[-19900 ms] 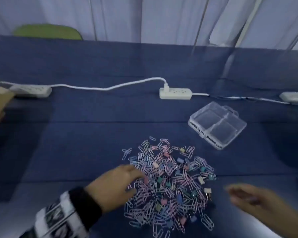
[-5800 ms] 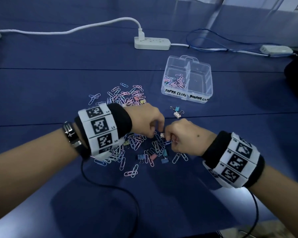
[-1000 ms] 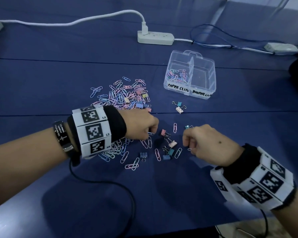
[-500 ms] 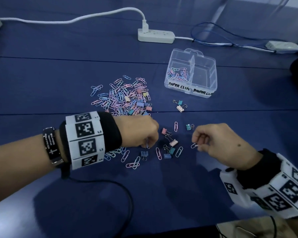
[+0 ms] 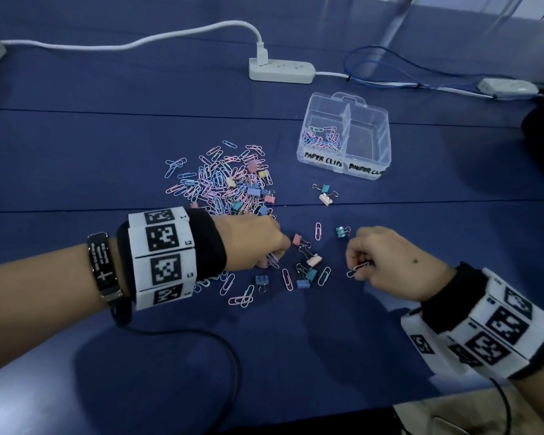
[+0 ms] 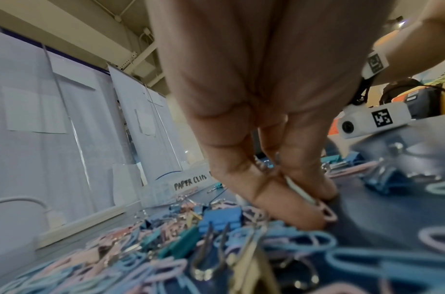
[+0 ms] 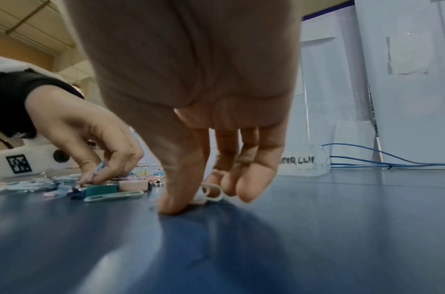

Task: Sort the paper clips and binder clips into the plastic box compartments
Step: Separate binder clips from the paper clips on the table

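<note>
The left hand (image 5: 252,243) is down on the blue counter (image 5: 76,158) at the near edge of the heap of paper clips and binder clips (image 5: 223,183), its grip pinched together on a pink paper clip (image 6: 326,211) between thumb and fingertips. The right hand (image 5: 387,265) sits well to the right, its grip likewise closed on a pale paper clip (image 5: 357,270) (thumb tip touching the counter in the right wrist view). Between the hands lie a few loose clips, among them a pink binder clip (image 5: 313,260) and a blue binder clip (image 5: 302,284). The clear plastic box (image 5: 380,146) stands farther back to the right; its compartment marked PAPER CLIPS holds a small cluster of paper clips (image 5: 322,139), and I see nothing in the other compartment. A white power strip (image 5: 281,70) lies beyond.
</note>
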### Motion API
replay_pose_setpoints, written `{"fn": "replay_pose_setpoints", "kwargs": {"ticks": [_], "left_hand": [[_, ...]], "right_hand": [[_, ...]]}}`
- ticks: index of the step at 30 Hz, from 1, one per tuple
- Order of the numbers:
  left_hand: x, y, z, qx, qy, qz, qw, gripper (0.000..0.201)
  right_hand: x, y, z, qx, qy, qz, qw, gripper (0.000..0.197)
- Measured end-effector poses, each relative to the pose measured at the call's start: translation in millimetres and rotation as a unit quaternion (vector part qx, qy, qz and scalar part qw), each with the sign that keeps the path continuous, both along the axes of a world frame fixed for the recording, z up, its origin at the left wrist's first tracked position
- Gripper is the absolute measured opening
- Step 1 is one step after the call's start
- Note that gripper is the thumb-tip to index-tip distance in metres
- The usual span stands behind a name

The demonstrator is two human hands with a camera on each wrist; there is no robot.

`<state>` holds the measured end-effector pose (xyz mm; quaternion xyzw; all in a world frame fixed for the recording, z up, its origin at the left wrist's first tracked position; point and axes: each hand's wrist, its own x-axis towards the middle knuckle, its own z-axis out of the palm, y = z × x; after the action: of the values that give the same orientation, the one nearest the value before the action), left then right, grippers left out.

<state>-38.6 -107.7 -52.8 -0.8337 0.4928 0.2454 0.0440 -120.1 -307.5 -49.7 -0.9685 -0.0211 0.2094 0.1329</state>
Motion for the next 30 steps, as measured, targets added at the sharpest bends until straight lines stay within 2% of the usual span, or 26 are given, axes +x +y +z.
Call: {"fn": "replay_pose_setpoints", "kwargs": {"ticks": [3,6,9,13,16,21,23,27,30], "left_hand": [[-2.5,3.4,-1.8,-0.013,-0.009,-0.006,1.000,0.022],[-4.9,4.9,-0.9,-0.032,-0.019,-0.016,0.999,0.021],[-4.8,7.2,-1.7,-0.040,-0.024,-0.029,0.998,0.019],[0.5,7.4,-1.2,-0.051,0.008,-0.034,0.998,0.016],[6.2,5.1,2.5,-0.069,0.054,-0.030,0.996,0.011],[2.7,0.8,8.4,-0.126,0.089,-0.028,0.988,0.009],[-3.6,-3.4,7.9,-0.117,0.098,-0.047,0.987,0.013],[-9.0,-7.8,-1.7,-0.031,0.070,-0.078,0.994,0.027],[-8.6,-7.5,-4.0,-0.011,0.041,-0.084,0.996,0.025]], "right_hand": [[-0.9,0.0,-0.7,0.007,-0.010,0.002,1.000,0.023],[0.1,2.5,-0.9,0.040,-0.028,-0.010,0.999,0.036],[0.8,10.2,0.6,0.068,-0.035,0.030,0.997,0.041],[-1.2,16.6,3.0,0.107,-0.036,0.064,0.992,0.022],[-1.6,18.8,-0.8,0.105,-0.013,0.084,0.991,0.026],[1.8,22.4,-1.1,0.067,-0.015,0.095,0.993,0.014],[2.0,22.6,-0.9,0.058,-0.004,0.089,0.994,0.012],[3.0,21.8,-5.1,0.058,0.027,0.069,0.996,0.005],[2.7,20.3,-6.2,0.042,0.024,0.070,0.996,0.006]]}}
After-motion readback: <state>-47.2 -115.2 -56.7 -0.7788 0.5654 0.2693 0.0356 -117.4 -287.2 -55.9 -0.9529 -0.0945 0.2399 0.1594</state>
